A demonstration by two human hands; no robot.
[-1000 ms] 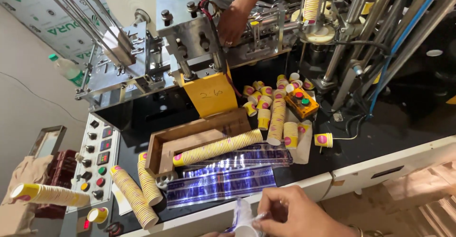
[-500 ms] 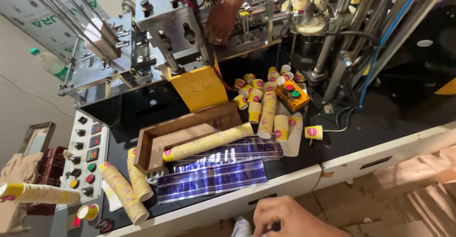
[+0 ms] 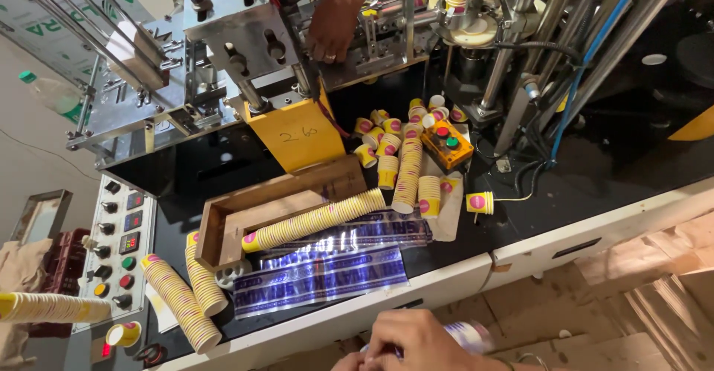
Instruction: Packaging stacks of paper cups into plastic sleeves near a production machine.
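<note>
My right hand sits at bottom edge, grip closed on a plastic-wrapped roll, white w/ purple print, just below the worktop rim. Left hand mostly out of frame, can't tell its grip. Co-worker's hand on the machine up top. Stacked paper cups lie across wooden tray.

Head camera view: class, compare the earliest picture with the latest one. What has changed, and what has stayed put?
The person's hand has slid down towards the bottom edge, fingers closed on a pale printed wrapper. A co-worker's hand stays on the machine's metal parts. The stacked paper cups, wooden tray and printed sleeves lie unmoved.
</note>
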